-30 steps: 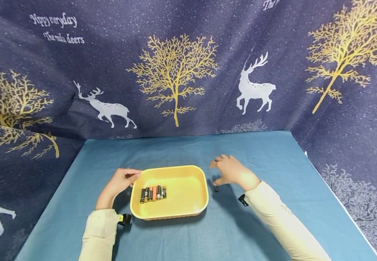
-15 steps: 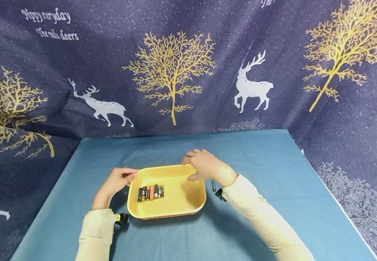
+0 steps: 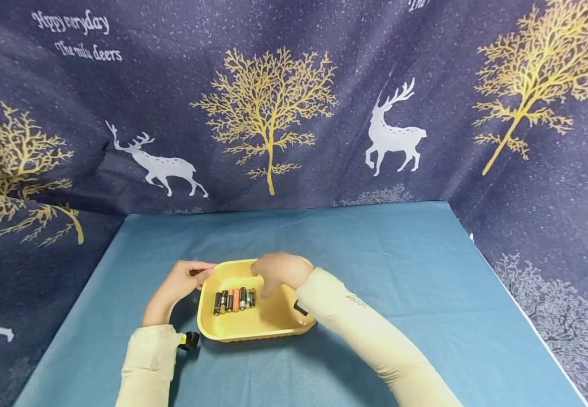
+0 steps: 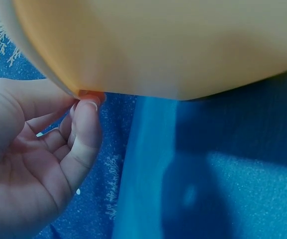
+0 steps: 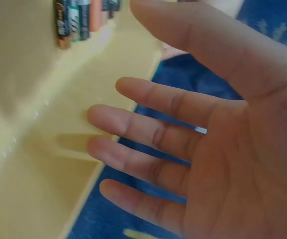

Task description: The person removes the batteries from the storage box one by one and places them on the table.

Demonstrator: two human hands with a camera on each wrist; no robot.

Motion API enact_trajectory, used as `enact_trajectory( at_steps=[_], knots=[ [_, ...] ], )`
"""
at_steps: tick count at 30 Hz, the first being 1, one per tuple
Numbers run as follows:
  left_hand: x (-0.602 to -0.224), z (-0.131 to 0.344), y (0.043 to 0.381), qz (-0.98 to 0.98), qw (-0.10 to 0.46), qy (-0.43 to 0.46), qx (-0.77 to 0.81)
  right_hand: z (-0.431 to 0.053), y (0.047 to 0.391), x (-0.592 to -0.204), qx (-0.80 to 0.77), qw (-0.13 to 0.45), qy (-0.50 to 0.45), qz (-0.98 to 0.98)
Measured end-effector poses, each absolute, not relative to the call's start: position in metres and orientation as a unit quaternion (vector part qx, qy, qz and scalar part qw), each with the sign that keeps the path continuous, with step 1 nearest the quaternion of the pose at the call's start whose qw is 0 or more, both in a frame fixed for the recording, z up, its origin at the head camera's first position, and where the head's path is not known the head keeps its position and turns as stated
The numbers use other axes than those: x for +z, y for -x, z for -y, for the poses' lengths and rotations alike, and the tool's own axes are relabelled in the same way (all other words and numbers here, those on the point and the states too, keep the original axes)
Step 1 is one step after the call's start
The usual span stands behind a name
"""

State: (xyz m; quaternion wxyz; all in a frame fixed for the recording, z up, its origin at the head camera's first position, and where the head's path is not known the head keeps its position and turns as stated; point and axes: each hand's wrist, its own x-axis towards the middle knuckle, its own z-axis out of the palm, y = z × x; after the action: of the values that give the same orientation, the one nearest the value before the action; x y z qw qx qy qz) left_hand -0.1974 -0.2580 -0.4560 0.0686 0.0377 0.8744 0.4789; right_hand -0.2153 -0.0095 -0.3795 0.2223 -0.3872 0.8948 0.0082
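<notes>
A yellow plastic basin (image 3: 245, 329) stands on the blue cloth, with a row of several batteries (image 3: 236, 300) lying side by side at the left of its floor, one of them orange. My left hand (image 3: 181, 280) pinches the basin's far left rim between thumb and fingers, as the left wrist view shows close up (image 4: 39, 149). Over the basin's right half reaches my right hand (image 3: 280, 271), fingertips just right of the batteries. In the right wrist view its fingers (image 5: 148, 122) are spread and hold nothing.
Blue cloth (image 3: 406, 271) covers the table around the basin. A dark fabric backdrop (image 3: 314, 169) with printed deer and trees rises behind and at both sides. The right sleeve (image 3: 355, 316) crosses over the basin's right edge and hides the cloth there.
My right hand has moved left from beside a lone battery on the cloth, across the rim, to over the basin. That battery is now hidden by the sleeve. My left hand keeps its grip.
</notes>
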Motion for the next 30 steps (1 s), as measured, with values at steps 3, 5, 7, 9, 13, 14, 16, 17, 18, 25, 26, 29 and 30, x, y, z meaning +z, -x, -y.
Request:
enact_trajectory(
  at_steps=[3,5,7,9,13,14,16,17,18,25,26,29,30],
  knots=[
    [-0.455,0.259,0.197,-0.873,0.069,-0.04,0.481,0.02,0.219,-0.387,0.006,0.25,0.367,-0.896],
    [-0.454,0.259,0.197,-0.871,0.068,-0.042,0.484,0.025,0.222,-0.393,0.001,0.261,0.351,-0.899],
    [-0.454,0.259,0.197,-0.871,0.068,-0.046,0.485,0.027,0.223,-0.399,-0.008,0.269,0.339,-0.901],
    [-0.454,0.258,0.197,-0.871,0.066,-0.046,0.484,0.028,0.224,-0.404,-0.015,0.275,0.33,-0.903],
    [-0.454,0.258,0.197,-0.873,0.065,-0.05,0.481,0.03,0.224,-0.412,-0.01,0.274,0.337,-0.901],
    [-0.455,0.258,0.197,-0.873,0.065,-0.049,0.481,0.031,0.224,-0.415,-0.003,0.271,0.341,-0.9],
    [-0.455,0.258,0.197,-0.874,0.065,-0.049,0.48,0.034,0.223,-0.418,0.019,0.264,0.352,-0.898],
    [-0.455,0.258,0.197,-0.874,0.065,-0.049,0.479,0.036,0.223,-0.42,0.032,0.258,0.358,-0.897],
    [-0.455,0.258,0.197,-0.874,0.065,-0.049,0.479,0.038,0.223,-0.422,0.044,0.252,0.36,-0.897],
    [-0.454,0.258,0.197,-0.875,0.068,-0.042,0.477,0.048,0.218,-0.431,0.112,0.198,0.36,-0.905],
    [-0.454,0.258,0.197,-0.875,0.069,-0.041,0.477,0.049,0.218,-0.432,0.12,0.191,0.361,-0.905],
    [-0.454,0.258,0.196,-0.875,0.074,-0.041,0.477,0.052,0.217,-0.435,0.14,0.175,0.362,-0.905],
    [-0.454,0.258,0.196,-0.875,0.074,-0.042,0.477,0.053,0.217,-0.435,0.146,0.17,0.363,-0.905]
  ],
)
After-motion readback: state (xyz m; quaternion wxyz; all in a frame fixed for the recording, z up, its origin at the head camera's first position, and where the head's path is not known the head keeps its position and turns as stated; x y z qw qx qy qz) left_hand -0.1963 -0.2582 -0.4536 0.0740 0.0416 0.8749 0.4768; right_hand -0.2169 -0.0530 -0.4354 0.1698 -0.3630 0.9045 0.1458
